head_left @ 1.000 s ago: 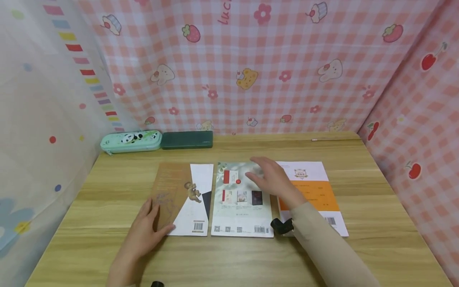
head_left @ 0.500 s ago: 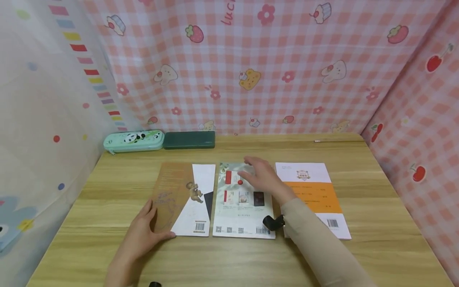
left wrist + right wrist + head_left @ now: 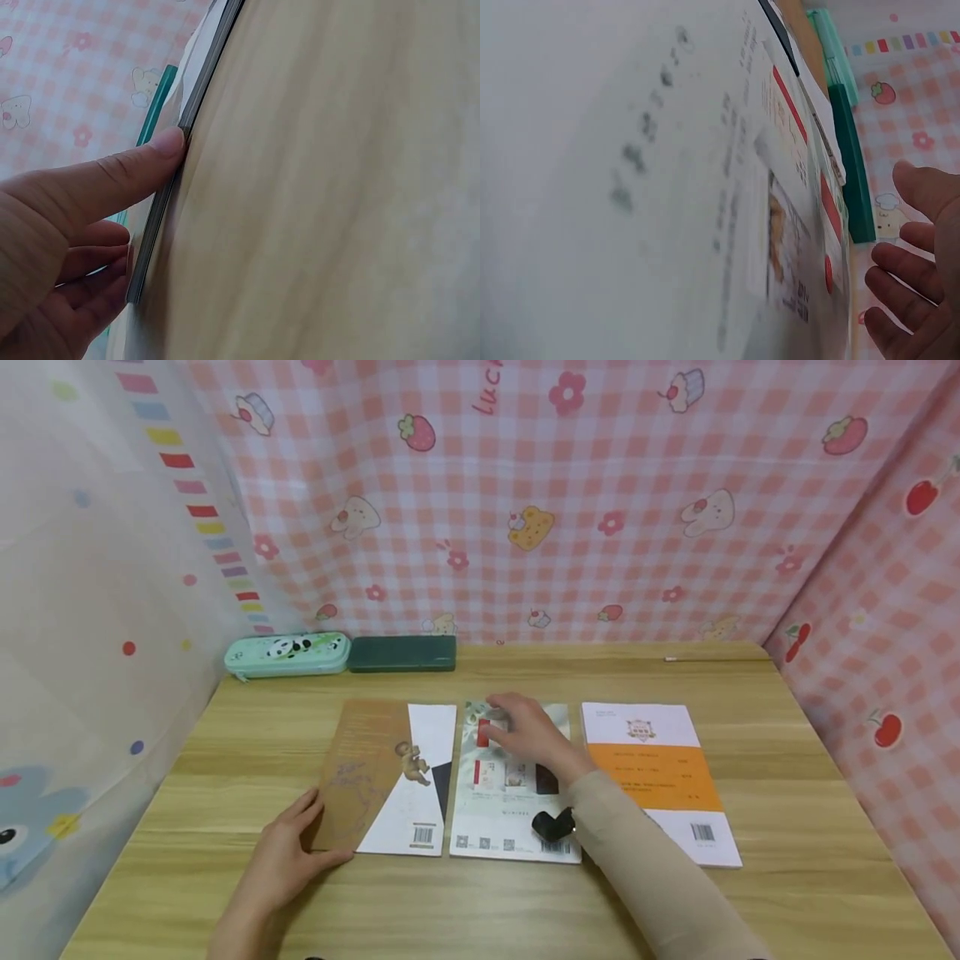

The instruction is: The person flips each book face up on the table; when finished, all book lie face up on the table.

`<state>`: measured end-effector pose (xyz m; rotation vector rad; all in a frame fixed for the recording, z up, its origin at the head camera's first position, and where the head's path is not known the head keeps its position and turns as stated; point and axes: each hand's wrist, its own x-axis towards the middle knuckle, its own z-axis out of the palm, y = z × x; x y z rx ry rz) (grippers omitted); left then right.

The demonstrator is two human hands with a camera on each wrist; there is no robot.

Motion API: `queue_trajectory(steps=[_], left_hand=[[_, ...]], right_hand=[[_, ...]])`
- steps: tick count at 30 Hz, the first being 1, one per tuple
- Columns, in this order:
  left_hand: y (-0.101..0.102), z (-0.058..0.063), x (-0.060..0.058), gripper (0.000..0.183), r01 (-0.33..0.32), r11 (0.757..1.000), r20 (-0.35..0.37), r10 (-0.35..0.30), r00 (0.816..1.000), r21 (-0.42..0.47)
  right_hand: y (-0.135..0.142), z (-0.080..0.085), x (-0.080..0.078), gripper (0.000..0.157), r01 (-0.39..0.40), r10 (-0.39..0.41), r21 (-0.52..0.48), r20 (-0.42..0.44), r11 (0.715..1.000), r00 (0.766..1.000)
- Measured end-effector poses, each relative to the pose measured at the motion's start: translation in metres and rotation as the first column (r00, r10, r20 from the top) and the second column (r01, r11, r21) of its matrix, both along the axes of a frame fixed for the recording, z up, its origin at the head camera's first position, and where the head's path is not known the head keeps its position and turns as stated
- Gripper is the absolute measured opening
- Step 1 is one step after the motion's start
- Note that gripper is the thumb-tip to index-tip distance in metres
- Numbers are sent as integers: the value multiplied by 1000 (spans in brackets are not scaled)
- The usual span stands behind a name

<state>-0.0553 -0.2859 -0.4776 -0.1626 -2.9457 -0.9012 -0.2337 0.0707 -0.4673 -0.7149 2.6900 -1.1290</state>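
Observation:
Three books lie in a row on the wooden table. The left one is a brown-and-white book (image 3: 390,777) with a baby figure on its cover. My left hand (image 3: 281,856) is at its near left corner; the thumb (image 3: 154,150) touches the near edge while the other fingers lie along the left side. Above the far part of the middle pale green book (image 3: 495,827), my right hand (image 3: 532,731) is held with relaxed, spread fingers and nothing between them. The white-and-orange book (image 3: 652,768) is to the right of it, partly covered by the right sleeve.
At the back left stand a mint panda pencil case (image 3: 288,656) and a dark green flat case (image 3: 402,653). A thin pencil-like stick (image 3: 716,660) lies at the back right. Patterned cloth (image 3: 495,527) hangs behind the table and at both sides.
My right hand has moved left, from between the middle and right books to over the middle one. The left hand has shifted slightly left, its thumb drawing back along the near edge.

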Motion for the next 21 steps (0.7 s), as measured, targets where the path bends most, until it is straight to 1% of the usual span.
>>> queue_trajectory(steps=[4, 10, 12, 17, 21], left_hand=[[-2, 0, 3, 85, -5, 1000, -20, 5, 1000, 2], [-4, 1, 8, 70, -16, 1000, -8, 16, 1000, 17], [-5, 0, 10, 66, -21, 1000, -18, 22, 1000, 16], [-8, -3, 13, 57, -32, 999, -93, 33, 995, 14], [-10, -5, 16, 55, -40, 999, -138, 42, 990, 12]], right_hand=[[-9, -3, -3, 61, -16, 16, 3, 1, 1000, 1000], [-18, -5, -8, 62, -27, 27, 45, -7, 999, 1000], [-21, -7, -10, 61, -31, 32, 55, -15, 998, 999], [-26, -12, -13, 59, -40, 42, 61, -29, 997, 999], [-30, -15, -15, 58, -54, 55, 49, -15, 997, 998]])
